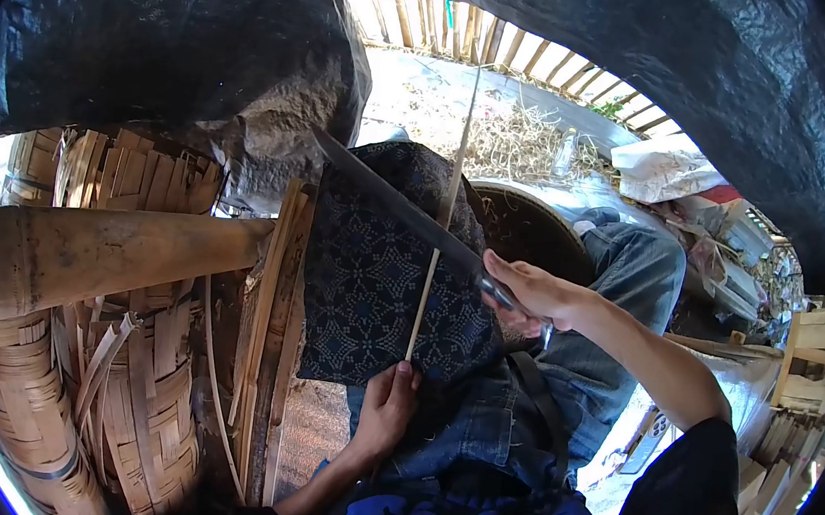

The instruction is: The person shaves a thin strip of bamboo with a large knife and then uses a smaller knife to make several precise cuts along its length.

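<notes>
My right hand point(529, 298) is closed round the handle of a long knife point(389, 198), whose dark blade points up and to the left. The blade crosses over a thin bamboo strip point(425, 299) that runs nearly upright, away from me. Between thumb and fingers, my left hand point(387, 406) pinches the near end of this strip. Beneath the strip and blade, a dark blue patterned cloth point(378, 294) is spread over my leg. The far end of the strip reaches up past the cloth toward the bright ground.
A thick bamboo pole point(100, 260) juts in from the left, above woven bamboo baskets point(7, 386). Dark plastic sheeting point(155, 29) hangs overhead. Behind my knee stands a round dark basin point(526, 231). Farther off are a clear bottle point(565, 153), shavings and a bamboo fence point(525, 48).
</notes>
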{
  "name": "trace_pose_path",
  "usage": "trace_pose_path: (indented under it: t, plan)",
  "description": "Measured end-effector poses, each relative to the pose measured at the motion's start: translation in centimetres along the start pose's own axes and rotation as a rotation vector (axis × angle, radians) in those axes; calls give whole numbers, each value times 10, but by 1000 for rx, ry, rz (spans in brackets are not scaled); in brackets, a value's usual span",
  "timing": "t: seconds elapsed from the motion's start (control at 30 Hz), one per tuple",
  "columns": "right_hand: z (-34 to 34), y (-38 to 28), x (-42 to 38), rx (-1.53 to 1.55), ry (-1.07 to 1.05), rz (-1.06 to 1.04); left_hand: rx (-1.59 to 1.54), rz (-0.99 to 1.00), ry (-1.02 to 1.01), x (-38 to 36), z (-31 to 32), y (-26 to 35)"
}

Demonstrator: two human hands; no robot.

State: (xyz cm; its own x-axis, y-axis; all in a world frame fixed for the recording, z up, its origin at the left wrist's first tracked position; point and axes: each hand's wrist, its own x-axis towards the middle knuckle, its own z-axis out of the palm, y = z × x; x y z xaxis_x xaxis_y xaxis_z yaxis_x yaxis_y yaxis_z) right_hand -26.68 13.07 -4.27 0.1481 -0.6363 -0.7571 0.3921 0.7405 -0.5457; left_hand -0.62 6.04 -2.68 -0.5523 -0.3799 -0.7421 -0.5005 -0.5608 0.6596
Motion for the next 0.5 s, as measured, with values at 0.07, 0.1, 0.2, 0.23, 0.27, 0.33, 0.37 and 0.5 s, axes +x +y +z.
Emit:
trace_pose_path:
  t: [0.07, 0.1, 0.2, 0.23, 0.27, 0.33, 0.37, 0.5]
  plan:
    - [-4, 4, 12, 33, -12, -51, -7, 3, -22, 0, -1, -1]
    - [-5, 5, 14, 33, -11, -53, -9, 9, -23, 0, -1, -2]
    - [-4, 0, 6, -821, 278, -606, -36, -8, -14, -2, -2, 1]
    - [0, -4, -4, -824, 271, -605, -51, -21, -8, -3, -3, 3]
    - [7, -6, -16, -920, 284, -580, -55, -22, -5, -3, -4, 3]
    - [14, 4, -28, -1141, 363, -600, -77, -22, -9, -2, -4, 4]
    - [17, 10, -30, -1142, 364, -597, -79, -23, -11, -2, -5, 4]
    - [20, 32, -36, -1259, 491, -590, -68, -24, -22, -2, -6, 2]
